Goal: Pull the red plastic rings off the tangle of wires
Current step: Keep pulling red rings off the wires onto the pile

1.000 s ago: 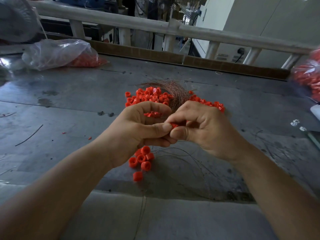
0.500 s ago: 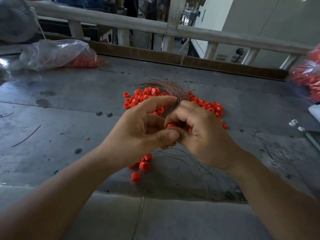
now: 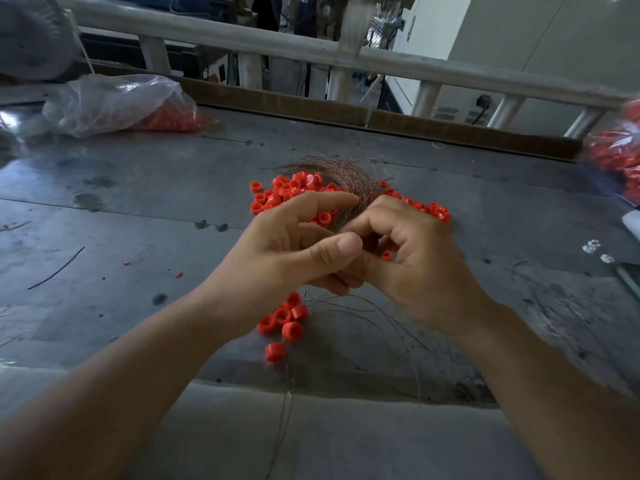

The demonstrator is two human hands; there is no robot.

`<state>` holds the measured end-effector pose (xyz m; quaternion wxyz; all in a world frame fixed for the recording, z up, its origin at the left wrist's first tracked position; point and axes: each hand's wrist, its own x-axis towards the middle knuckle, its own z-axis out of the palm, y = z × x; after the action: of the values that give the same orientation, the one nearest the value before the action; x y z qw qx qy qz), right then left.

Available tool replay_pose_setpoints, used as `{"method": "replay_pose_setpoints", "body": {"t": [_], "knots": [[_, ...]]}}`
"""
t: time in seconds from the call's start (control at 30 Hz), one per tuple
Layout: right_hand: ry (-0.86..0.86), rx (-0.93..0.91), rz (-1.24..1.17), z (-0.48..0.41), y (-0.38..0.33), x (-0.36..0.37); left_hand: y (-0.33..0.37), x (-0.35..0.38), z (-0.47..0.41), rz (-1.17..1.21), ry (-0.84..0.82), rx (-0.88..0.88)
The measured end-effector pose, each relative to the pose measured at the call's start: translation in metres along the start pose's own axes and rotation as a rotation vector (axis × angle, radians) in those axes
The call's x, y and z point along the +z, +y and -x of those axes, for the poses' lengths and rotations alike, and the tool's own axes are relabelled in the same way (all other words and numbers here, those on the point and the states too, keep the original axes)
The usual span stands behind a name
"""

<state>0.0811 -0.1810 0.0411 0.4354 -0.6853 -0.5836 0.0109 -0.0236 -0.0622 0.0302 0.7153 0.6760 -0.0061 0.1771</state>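
A tangle of copper wires [image 3: 346, 173] lies on the grey metal table [image 3: 138, 209], with loose red plastic rings [image 3: 287, 194] heaped to its left and more red rings [image 3: 431, 209] to its right. Just in front of the tangle my hands meet. My left hand [image 3: 291, 247] has its forefinger stretched out and its thumb pressed against my right hand [image 3: 419, 261]; both pinch thin wire strands [image 3: 346, 301] that trail out below them. Inside my right hand's curled fingers a small red ring [image 3: 387, 254] shows. A few pulled-off rings [image 3: 287, 320] lie under my left wrist.
A clear plastic bag of red rings [image 3: 114, 102] lies at the far left, and another bag of rings [image 3: 620, 157] at the right edge. A brown ledge [image 3: 450, 128] and a railing [image 3: 277, 46] close off the table's far side. Small white parts [image 3: 592, 245] lie at the right.
The red ring that was pinched between my thumbs is no longer visible there. My left forefinger has straightened out towards the tangle, and my hands have shifted slightly.
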Motion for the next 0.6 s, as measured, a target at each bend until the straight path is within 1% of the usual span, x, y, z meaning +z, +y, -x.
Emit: {"method": "replay_pose_setpoints", "body": {"t": [0.1,0.23,0.3,0.4,0.47,0.53,0.6], "knots": [[0.006,0.026,-0.031,-0.001,0.003,0.000,0.000,-0.004,-0.003,0.017,0.034,-0.031],[-0.071,0.156,-0.138,-0.002,0.006,-0.004,0.000,-0.008,-0.004,0.099,0.074,-0.023],[-0.068,0.164,-0.178,-0.002,0.007,-0.005,0.001,-0.013,-0.006,0.144,0.114,-0.010],[-0.034,0.142,-0.112,-0.002,0.009,-0.007,0.002,-0.016,-0.007,0.171,0.140,0.004],[-0.018,0.141,-0.007,-0.003,0.012,-0.010,0.003,-0.017,-0.008,0.163,0.148,-0.004],[-0.028,0.168,0.081,-0.004,0.015,-0.015,0.004,-0.020,-0.008,0.128,0.178,-0.018],[-0.055,0.190,0.115,-0.004,0.016,-0.019,0.006,-0.024,-0.009,0.069,0.219,-0.039]]}}
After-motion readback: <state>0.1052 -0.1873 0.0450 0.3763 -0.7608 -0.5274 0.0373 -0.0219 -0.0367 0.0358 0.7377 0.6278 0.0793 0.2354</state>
